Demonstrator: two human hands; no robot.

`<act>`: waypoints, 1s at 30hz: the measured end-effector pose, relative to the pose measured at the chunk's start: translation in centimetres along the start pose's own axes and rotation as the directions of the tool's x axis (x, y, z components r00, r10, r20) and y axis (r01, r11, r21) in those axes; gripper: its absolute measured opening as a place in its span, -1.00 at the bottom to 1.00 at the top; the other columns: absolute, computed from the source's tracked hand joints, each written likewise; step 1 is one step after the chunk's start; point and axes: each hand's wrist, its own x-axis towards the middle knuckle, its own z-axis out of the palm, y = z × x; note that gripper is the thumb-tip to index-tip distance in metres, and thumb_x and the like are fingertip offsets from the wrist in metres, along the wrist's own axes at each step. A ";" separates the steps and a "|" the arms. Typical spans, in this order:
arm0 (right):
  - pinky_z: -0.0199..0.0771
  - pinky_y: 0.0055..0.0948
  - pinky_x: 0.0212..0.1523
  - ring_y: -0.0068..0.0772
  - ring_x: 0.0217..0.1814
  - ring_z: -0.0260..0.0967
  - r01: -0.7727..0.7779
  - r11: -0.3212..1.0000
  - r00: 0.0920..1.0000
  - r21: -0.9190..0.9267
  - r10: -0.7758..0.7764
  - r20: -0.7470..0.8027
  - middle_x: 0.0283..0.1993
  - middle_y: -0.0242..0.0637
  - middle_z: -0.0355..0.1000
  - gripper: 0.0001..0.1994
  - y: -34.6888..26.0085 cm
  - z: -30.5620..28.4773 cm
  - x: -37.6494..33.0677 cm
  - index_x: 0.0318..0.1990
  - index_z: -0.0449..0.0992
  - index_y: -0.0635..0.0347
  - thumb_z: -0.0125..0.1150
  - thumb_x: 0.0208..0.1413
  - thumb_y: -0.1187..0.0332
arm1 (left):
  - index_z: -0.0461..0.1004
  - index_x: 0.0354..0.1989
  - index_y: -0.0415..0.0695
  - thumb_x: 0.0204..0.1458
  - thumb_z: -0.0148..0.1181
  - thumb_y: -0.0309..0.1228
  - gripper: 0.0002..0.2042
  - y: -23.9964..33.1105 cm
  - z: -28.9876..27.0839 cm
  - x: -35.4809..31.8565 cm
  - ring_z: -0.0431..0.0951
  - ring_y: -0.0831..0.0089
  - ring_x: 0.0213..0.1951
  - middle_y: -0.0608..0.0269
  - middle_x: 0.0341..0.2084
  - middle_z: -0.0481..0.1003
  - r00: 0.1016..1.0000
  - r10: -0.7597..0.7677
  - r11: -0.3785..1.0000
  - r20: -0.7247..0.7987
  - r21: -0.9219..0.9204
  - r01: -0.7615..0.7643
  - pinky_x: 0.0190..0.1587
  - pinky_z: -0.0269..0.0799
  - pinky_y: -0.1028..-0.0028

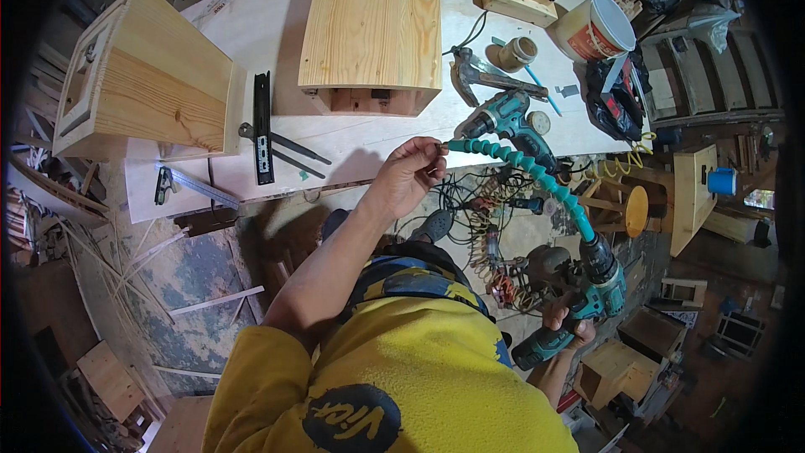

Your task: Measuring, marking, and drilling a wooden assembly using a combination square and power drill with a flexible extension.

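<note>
My right hand (568,327) is wrapped round the handle of a teal cordless drill (602,292), held out low on the right. From its chuck a teal flexible shaft (537,172) arches up and leftward to my left hand (411,172). There my left thumb and fingers pinch the shaft's tip; whether a bit sits in it is too small to tell. A second teal cordless drill (511,122) lies on the white worktable (360,136), just beyond the shaft. Past my left hand stands a pale wooden cabinet (371,21), its near end open.
Another wooden cabinet (159,84) with a drawer front stands at left, beside a black drawer slide (263,127) and pliers (293,147). A hammer (478,75), a small jar (516,54) and a white bucket (597,29) sit at right. Tangled hoses (495,260) lie on the floor.
</note>
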 end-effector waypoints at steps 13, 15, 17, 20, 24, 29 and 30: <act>0.32 -0.35 -0.56 -0.25 -0.62 0.32 -0.060 0.998 0.985 -0.030 0.054 -0.167 -0.57 -0.06 0.34 -0.58 2.9 4.0 -2.9 -0.32 0.34 0.45 0.25 -0.33 0.31 | 0.56 -0.27 -0.30 0.02 0.18 -0.62 -0.89 3.2 -0.5 -4.9 0.52 0.55 -0.29 0.24 -0.37 0.57 0.946 0.316 0.226 0.070 0.963 -0.147 -0.19 0.42 0.54; 0.32 -0.33 -0.56 -0.24 -0.61 0.32 -0.081 0.996 0.985 -0.038 0.074 -0.157 -0.56 -0.04 0.35 -0.58 3.0 4.3 -2.9 -0.31 0.34 0.46 0.25 -0.34 0.33 | 0.55 -0.30 -0.30 0.00 0.21 -0.61 -0.90 3.8 -0.8 -5.2 0.52 0.55 -0.28 0.24 -0.37 0.57 0.938 0.325 0.134 0.121 0.976 -0.173 -0.17 0.41 0.56; 0.32 -0.32 -0.54 -0.26 -0.60 0.32 -0.118 0.992 0.982 -0.040 0.111 -0.150 -0.53 -0.04 0.36 -0.57 3.2 4.6 -2.9 -0.29 0.34 0.46 0.25 -0.33 0.33 | 0.54 -0.30 -0.31 -0.02 0.21 -0.63 -0.90 4.1 -1.2 -5.4 0.53 0.47 -0.30 0.19 -0.40 0.56 0.905 0.344 -0.009 0.249 0.965 -0.262 -0.19 0.41 0.54; 0.29 -0.37 -0.54 -0.33 -0.62 0.31 -0.177 0.979 0.972 -0.097 0.158 -0.176 -0.53 -0.11 0.36 -0.58 3.3 4.8 -2.5 -0.29 0.35 0.42 0.28 -0.32 0.30 | 0.54 -0.30 -0.31 -0.02 0.20 -0.64 -0.89 4.4 -1.6 -5.7 0.53 0.44 -0.31 0.16 -0.41 0.55 0.887 0.348 -0.085 0.302 0.953 -0.291 -0.20 0.41 0.52; 0.32 -0.35 -0.50 -0.32 -0.59 0.34 -0.203 0.976 0.952 -0.074 0.179 -0.249 -0.47 -0.10 0.38 -0.45 3.6 4.0 -1.8 -0.16 0.33 0.46 0.30 -0.37 0.31 | 0.53 -0.28 -0.31 -0.03 0.19 -0.64 -0.87 4.0 -1.2 -6.6 0.54 0.43 -0.33 0.16 -0.41 0.54 0.875 0.404 -0.053 0.266 0.962 -0.268 -0.22 0.42 0.51; 0.36 -0.36 -0.45 -0.33 -0.54 0.36 -0.187 0.964 0.974 0.188 0.206 -0.091 -0.17 -0.07 0.43 -0.37 4.0 -0.2 -1.5 0.03 0.30 0.47 0.24 -0.31 0.37 | 0.55 -0.23 -0.27 -0.01 0.21 -0.64 -0.85 2.8 1.9 -9.2 0.55 0.45 -0.29 0.12 -0.36 0.58 0.867 0.486 0.085 0.112 0.981 -0.175 -0.19 0.42 0.52; 0.31 -0.39 -0.45 -0.37 -0.53 0.35 -0.166 0.943 0.978 0.288 0.195 -0.075 -0.23 -0.10 0.43 -0.44 4.2 -1.3 -1.8 0.01 0.31 0.45 0.21 -0.22 0.35 | 0.54 -0.22 -0.27 -0.01 0.21 -0.65 -0.84 2.6 2.7 -9.3 0.55 0.46 -0.30 0.15 -0.38 0.57 0.837 0.483 -0.053 0.256 0.963 -0.264 -0.19 0.42 0.53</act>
